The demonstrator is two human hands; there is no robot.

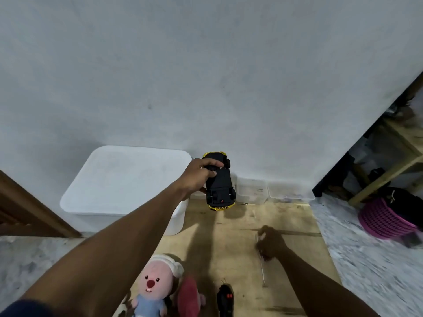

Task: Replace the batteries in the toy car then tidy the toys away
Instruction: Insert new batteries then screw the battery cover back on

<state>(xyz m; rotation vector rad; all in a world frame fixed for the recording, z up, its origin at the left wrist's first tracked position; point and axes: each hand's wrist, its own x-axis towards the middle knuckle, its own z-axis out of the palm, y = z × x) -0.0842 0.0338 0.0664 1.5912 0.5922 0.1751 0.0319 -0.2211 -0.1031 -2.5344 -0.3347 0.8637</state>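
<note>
My left hand (198, 176) is stretched forward and holds the toy car (219, 185) in the air, its black underside turned toward me and its yellow body edge showing at both ends. The car hangs just right of the white storage box (123, 179). My right hand (271, 244) is lower, over the wooden board (286, 220), closed around a thin screwdriver (263, 274) whose shaft points down toward me. A black remote control (225, 300) with red buttons lies on the board near the bottom edge.
A pink plush toy in blue clothes (152, 291) and a dark pink plush (188, 296) lie at the bottom. Clear plastic containers (251, 191) stand against the grey wall. A purple basket (384, 219) and wooden shelving (389, 156) are at the right.
</note>
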